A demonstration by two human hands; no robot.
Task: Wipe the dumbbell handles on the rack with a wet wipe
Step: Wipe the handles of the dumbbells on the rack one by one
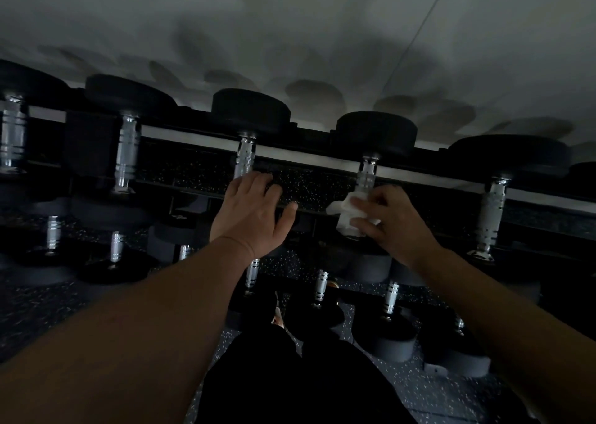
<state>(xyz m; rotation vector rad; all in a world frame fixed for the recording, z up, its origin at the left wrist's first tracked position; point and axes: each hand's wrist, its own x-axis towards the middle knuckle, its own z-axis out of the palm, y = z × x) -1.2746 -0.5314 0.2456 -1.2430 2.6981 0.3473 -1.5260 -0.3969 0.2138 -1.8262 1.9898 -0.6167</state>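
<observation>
One dumbbell handle (366, 175) is being rubbed with the wipe (346, 212) pinched in the right hand (392, 220), the left hand (254, 212) is spread empty, and other handles appear left.

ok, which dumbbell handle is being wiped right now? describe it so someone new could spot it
Start at the top tier of the dumbbell rack, the row of chrome handles running along the wall. Counting from the left edge of the view, it is the fourth handle, just right of centre. It alone has a white wet wipe wrapped around its lower end, pinched by the right hand; the left hand rests on the neighbouring handle.
</observation>
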